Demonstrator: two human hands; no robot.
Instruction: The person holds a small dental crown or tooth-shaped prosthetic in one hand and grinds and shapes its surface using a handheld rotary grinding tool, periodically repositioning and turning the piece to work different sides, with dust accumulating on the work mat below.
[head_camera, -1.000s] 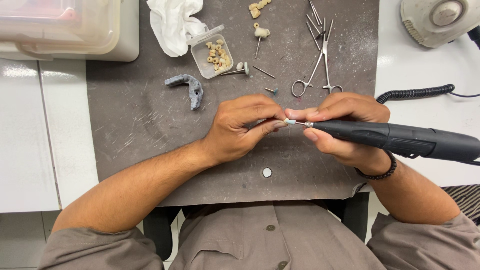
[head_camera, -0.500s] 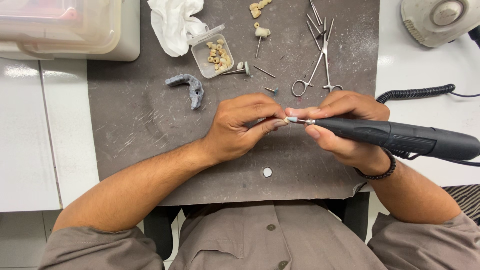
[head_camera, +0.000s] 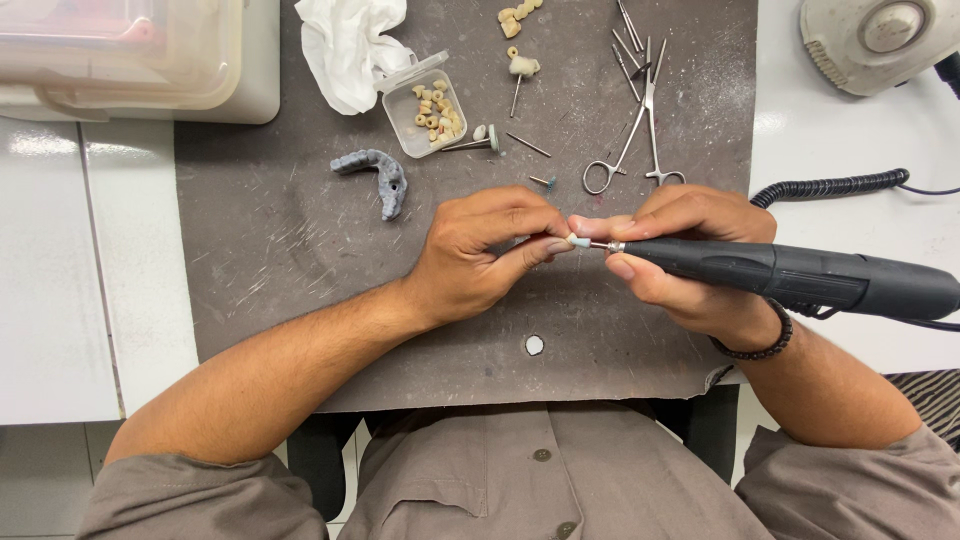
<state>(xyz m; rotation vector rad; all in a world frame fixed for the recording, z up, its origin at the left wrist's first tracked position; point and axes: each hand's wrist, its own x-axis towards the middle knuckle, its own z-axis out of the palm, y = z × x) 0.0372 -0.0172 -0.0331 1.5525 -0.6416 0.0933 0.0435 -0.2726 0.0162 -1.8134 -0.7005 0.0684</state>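
Head view: right hand (head_camera: 690, 255) grips a black handpiece (head_camera: 790, 277), fingers wrapped tight round its front end, bur tip pointing left. Left hand (head_camera: 485, 250) pinches a small whitish piece (head_camera: 578, 241) between thumb and fingertips, right at the bur tip, above the grey mat (head_camera: 270, 240) on the worktop. Beyond the hands lie scissors (head_camera: 635, 130), a grey mould (head_camera: 375, 175) and a clear box (head_camera: 425, 105) of small pieces.

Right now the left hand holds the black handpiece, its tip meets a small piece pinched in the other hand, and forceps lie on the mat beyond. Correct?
Not quite: the head view shows the right hand holding the handpiece; the left hand pinches the small piece. The forceps do lie on the mat.
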